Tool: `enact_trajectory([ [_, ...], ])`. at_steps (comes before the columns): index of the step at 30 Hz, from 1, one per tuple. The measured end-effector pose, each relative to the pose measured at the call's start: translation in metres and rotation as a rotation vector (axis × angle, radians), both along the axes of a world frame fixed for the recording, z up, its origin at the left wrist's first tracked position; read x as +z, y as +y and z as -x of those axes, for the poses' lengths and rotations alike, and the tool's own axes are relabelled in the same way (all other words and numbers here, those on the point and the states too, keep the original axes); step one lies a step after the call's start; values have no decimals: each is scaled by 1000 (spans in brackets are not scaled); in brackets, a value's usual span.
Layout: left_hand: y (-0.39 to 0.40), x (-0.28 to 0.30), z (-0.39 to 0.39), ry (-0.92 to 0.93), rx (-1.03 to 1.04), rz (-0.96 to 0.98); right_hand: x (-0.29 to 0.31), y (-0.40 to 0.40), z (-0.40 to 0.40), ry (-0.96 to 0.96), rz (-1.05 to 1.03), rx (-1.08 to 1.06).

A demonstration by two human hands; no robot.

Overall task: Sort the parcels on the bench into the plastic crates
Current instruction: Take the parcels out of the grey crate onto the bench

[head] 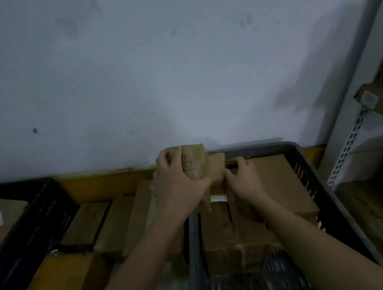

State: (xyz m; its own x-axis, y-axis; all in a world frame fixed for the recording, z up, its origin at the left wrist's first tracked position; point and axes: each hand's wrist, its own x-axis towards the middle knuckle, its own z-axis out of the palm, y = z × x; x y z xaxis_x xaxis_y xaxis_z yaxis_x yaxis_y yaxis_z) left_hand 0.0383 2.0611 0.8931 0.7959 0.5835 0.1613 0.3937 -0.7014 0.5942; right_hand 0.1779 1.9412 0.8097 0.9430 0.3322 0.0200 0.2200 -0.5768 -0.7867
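Overhead, a person's left hand (178,180) wraps around a small brown parcel (194,160), fingers curled over its far top edge and thumb pressed to the near face, holding it above the back of the grey plastic crate (329,187) on the right. The right hand (241,177) sits just beside it, fingers half curled and touching the edge of a flat cardboard box (217,169) behind the parcel; whether it truly grips anything cannot be told in the dim, blurred frame. The crate already holds several cardboard boxes (275,181). More parcels (87,223) lie on the yellow table (106,184) between it and a black crate (21,224) at left. The parcel's wrinkled paper-and-tape skin suggests a light, slightly yielding package, probably easy for one hand; its taped faces may be slick, so a hold across the short sides, near the corners, looks safest.
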Motion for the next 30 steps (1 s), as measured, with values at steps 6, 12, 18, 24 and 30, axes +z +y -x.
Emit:
enact_trajectory([
  [6, 42, -15, 20, 122, 118, -55, -2, 45, 6, 216, 57, 17],
  [12, 61, -31, 34, 171, 145, -65, -8, 55, 17, 246, 164, 15],
  [18, 77, -33, 46, 162, 178, -71, 13, 32, 15, 148, 165, 16],
  [24, 88, -24, 64, 149, 206, -83, 58, 31, 38, 15, -15, 80],
  [30, 115, -24, 110, 163, 295, -99, 75, 67, 83, 0, -70, 219],
])
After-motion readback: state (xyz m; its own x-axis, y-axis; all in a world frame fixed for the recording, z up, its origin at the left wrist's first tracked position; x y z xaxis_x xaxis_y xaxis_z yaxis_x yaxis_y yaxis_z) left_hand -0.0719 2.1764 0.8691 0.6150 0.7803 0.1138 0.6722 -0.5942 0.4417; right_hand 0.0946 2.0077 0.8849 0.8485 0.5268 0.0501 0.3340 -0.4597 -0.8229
